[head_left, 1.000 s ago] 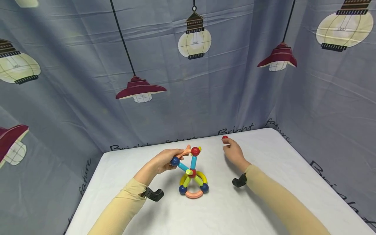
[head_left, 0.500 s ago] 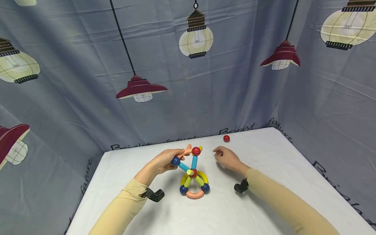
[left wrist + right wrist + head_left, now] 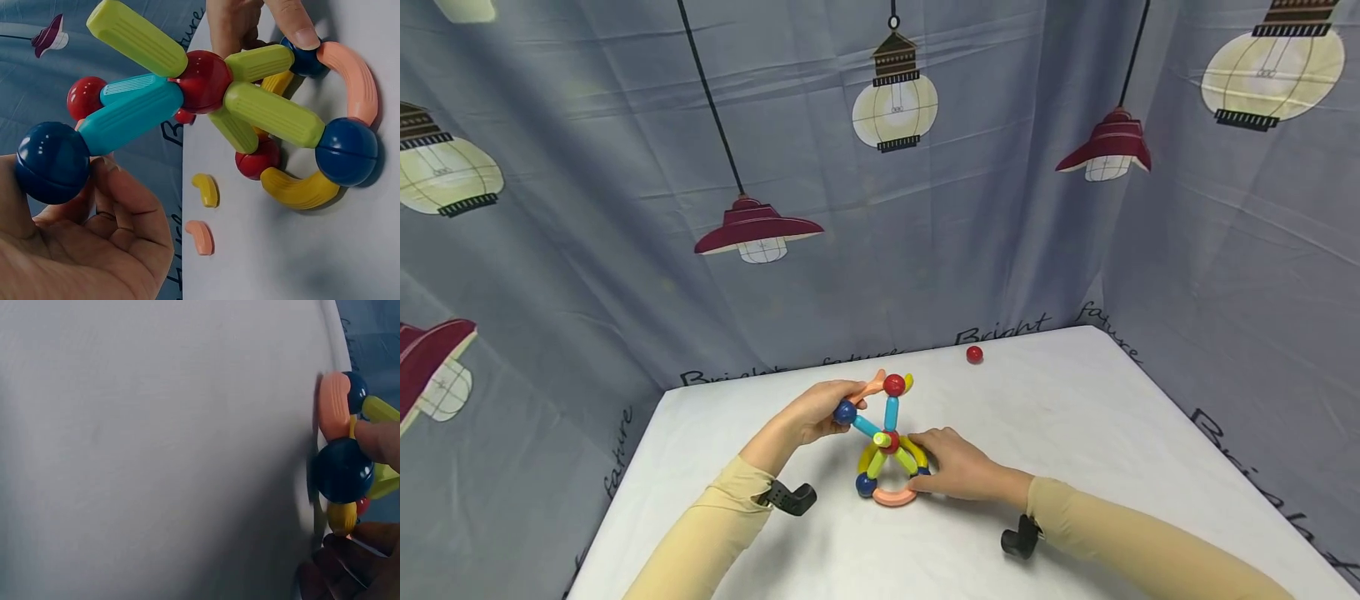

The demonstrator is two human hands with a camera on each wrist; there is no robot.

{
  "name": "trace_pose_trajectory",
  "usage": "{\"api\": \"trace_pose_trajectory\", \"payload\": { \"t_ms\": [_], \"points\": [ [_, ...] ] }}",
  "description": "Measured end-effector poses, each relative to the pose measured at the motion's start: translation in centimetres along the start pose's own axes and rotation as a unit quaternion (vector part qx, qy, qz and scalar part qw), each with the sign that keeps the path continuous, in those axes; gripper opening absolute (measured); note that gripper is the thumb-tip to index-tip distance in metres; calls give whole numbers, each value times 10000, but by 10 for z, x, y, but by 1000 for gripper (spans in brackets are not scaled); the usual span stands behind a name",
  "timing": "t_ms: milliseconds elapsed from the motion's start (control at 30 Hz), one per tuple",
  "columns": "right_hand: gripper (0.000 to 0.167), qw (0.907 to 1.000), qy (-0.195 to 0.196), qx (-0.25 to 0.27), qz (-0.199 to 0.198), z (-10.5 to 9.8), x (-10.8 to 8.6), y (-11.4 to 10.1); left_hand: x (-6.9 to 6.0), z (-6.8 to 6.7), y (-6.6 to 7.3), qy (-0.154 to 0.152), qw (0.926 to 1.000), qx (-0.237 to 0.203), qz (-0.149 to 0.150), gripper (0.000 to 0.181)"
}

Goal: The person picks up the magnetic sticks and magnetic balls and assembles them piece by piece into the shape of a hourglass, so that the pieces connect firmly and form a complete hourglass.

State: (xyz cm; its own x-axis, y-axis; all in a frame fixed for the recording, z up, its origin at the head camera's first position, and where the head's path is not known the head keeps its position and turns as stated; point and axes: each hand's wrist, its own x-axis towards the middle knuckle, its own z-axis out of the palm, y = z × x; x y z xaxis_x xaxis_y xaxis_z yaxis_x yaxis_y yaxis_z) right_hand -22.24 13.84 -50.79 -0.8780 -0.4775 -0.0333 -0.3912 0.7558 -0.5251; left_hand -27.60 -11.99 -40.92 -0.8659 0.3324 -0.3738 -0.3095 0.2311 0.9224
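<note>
A magnetic ball-and-stick model (image 3: pixel 203 81) stands on a ring base of curved sticks and balls, with green and light-blue sticks meeting at a red centre ball. At its upper left, my left hand (image 3: pixel 822 410) grips it by the raised dark-blue ball (image 3: pixel 53 164); a peach stick there is partly hidden by the fingers. My right hand (image 3: pixel 958 467) holds the base at its right-hand dark-blue ball (image 3: pixel 345 470), thumb over the ball and fingers low beside a yellow curved stick (image 3: pixel 342 517). The peach curved stick (image 3: pixel 895 497) of the base lies at the front.
One loose red ball (image 3: pixel 974 354) rests near the table's back edge. Beyond the model, a loose yellow curved piece (image 3: pixel 205 190) and a peach one (image 3: pixel 200 237) lie on the white table (image 3: pixel 1037 417). A grey curtain (image 3: pixel 985 250) hangs behind and around.
My right hand has left the red ball at the back, come forward and left, and taken hold of the model's base. The left hand keeps its grip in nearly the same spot.
</note>
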Motion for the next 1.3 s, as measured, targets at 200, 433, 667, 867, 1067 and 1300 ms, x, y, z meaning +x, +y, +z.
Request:
{"api": "trace_pose_trajectory", "payload": {
  "t_ms": [200, 433, 667, 867, 1067, 1300],
  "points": [
    [78, 9995, -173, 217, -134, 0, 7, 1, -3, -2, 0, -21, 9999, -150, -60, 37],
    [66, 9959, -606, 547, -391, -6, 21, 5, -11, -9, -5, -99, 9991, -359, -218, 41],
    [62, 9902, -1036, 816, -454, -12, 33, 4, -24, -16, -14, -305, 9985, -379, -269, 47],
    [61, 9892, -1112, 897, -336, -16, 40, 3, -35, -18, -18, -458, 9985, -294, -110, 44],
    [58, 9876, -1186, 1003, -235, -17, 47, 2, -41, -16, -19, -625, 9969, -467, -41, 43],
    [58, 9849, -1163, 1252, -260, -17, 47, 2, -43, -15, -22, -650, 9960, -603, -57, 45]
  ]
}}
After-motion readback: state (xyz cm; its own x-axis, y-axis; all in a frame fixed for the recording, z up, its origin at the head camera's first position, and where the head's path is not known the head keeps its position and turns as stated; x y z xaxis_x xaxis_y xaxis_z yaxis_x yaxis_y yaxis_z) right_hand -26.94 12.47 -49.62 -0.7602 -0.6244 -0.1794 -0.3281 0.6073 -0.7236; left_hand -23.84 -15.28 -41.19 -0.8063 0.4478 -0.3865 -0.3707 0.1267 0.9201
